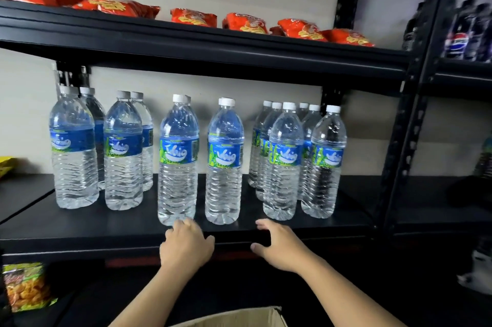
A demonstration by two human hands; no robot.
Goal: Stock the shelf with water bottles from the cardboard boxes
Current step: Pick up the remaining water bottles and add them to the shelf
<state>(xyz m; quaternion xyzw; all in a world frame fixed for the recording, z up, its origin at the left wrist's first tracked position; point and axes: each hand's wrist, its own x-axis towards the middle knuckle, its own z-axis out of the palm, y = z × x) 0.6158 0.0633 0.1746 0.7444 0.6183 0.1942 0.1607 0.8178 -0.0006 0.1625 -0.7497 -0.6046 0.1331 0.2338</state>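
Several clear water bottles with blue and green labels and white caps stand in rows on the black middle shelf [292,228]. One front bottle [177,161] stands just above my left hand [186,245], another [225,161] to its right. My left hand hovers at the shelf's front edge, fingers loosely curled, holding nothing. My right hand [279,245] is beside it, fingers spread over the shelf edge, empty. A flap of a cardboard box [239,317] shows at the bottom between my forearms.
Orange-red snack bags [193,18] lie along the upper shelf. Dark cola bottles [468,31] stand on the neighbouring rack at the right. A green and orange snack bag [25,286] sits lower left. A black upright post [415,103] divides the racks.
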